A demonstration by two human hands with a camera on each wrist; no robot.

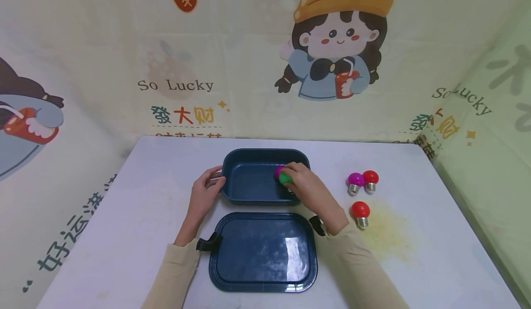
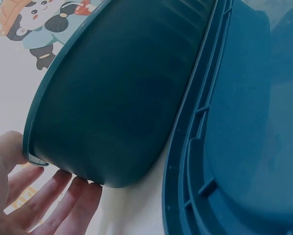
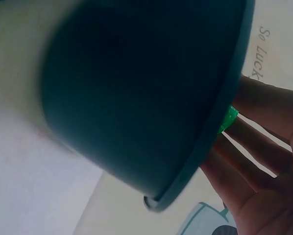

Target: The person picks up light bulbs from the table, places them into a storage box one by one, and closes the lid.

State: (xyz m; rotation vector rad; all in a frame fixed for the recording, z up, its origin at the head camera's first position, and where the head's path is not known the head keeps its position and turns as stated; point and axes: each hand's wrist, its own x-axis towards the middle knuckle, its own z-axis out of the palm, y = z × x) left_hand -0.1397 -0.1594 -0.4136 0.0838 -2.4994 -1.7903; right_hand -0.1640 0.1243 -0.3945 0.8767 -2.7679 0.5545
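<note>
My left hand [image 1: 204,190] holds the left end of a dark blue rectangular box [image 1: 249,200]. In the left wrist view its thumb is at the rim and its fingertips press the outer wall. My right hand [image 1: 312,190] reaches over the box's right end and pinches a green light bulb [image 1: 284,178] inside it. A purple bulb [image 1: 279,171] is beside the green one, partly hidden. In the right wrist view only a piece of the green bulb [image 3: 229,120] shows past the rim.
In front of the box lies a dark blue lid [image 1: 261,251]. On the table's right side are a purple bulb [image 1: 356,180], a red bulb [image 1: 370,177] beside it, and another red bulb [image 1: 360,210] nearer. A printed cloth [image 1: 249,60] hangs behind the table.
</note>
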